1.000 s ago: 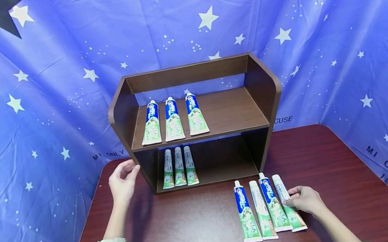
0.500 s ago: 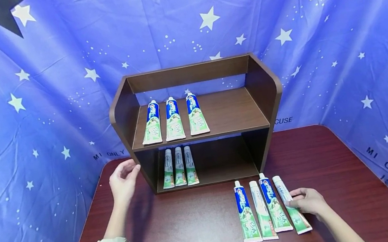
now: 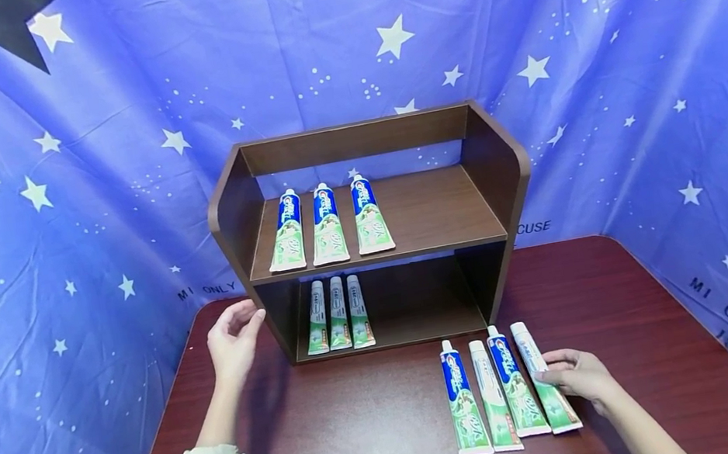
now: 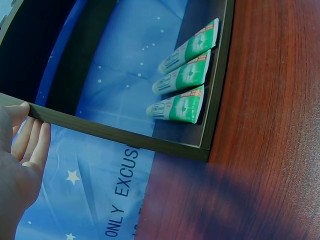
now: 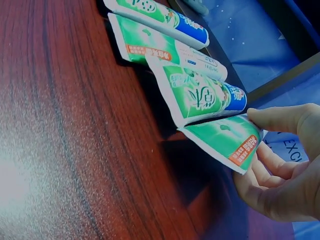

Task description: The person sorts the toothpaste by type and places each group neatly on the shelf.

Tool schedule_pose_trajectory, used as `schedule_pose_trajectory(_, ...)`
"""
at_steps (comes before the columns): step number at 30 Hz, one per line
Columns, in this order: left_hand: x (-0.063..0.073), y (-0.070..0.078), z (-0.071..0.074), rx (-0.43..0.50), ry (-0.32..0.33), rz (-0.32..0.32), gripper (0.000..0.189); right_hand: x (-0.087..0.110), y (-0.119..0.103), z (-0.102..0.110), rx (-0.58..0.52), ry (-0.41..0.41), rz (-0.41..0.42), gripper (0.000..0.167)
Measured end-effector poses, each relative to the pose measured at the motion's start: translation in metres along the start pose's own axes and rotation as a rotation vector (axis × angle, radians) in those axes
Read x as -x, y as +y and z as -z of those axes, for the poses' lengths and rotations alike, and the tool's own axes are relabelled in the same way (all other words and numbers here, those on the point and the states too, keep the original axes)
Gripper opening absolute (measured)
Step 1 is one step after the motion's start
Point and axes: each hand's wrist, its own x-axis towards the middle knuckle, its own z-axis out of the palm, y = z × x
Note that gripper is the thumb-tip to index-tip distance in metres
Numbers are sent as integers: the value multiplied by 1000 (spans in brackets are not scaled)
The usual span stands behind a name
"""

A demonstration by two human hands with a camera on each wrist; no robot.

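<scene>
My right hand pinches a white-and-green toothpaste tube between thumb and fingers, at the right end of a row on the table. In the right wrist view its flat end is tilted up, with a shadow beneath. Beside it lie a blue-and-green toothpaste tube, another white-and-green tube and another blue-and-green tube. My left hand holds the left side panel of a brown two-tier shelf, thumb at its front edge and fingers on the outer side.
Three blue-and-green tubes lie on the upper tier, left of its middle. On the lower tier three slimmer grey-and-green tubes lie side by side at the left. A blue star-patterned curtain surrounds the reddish-brown table.
The right hand has shifted the white-and-green tube a little to the right, away from its neighbour, then slightly forward. The left hand stays at the shelf's side.
</scene>
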Motion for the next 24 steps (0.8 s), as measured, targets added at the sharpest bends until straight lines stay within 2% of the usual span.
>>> schedule_pose_trajectory(8, 0, -2, 0, -15, 21, 6, 24, 2, -12, -4, 3, -16, 4, 57)
schedule_pose_trajectory(12, 0, -3, -2, 7, 28, 15, 24, 4, -19, -7, 9, -46, 41, 56)
schedule_pose_trajectory(20, 0, -11, -5, 91, 18, 25, 26, 2, -35, -18, 64, -61, 96, 54)
schedule_pose_trajectory(24, -3, -21, -4, 169, 10, 11, 25, -3, -48, -29, 35, -93, 124, 53)
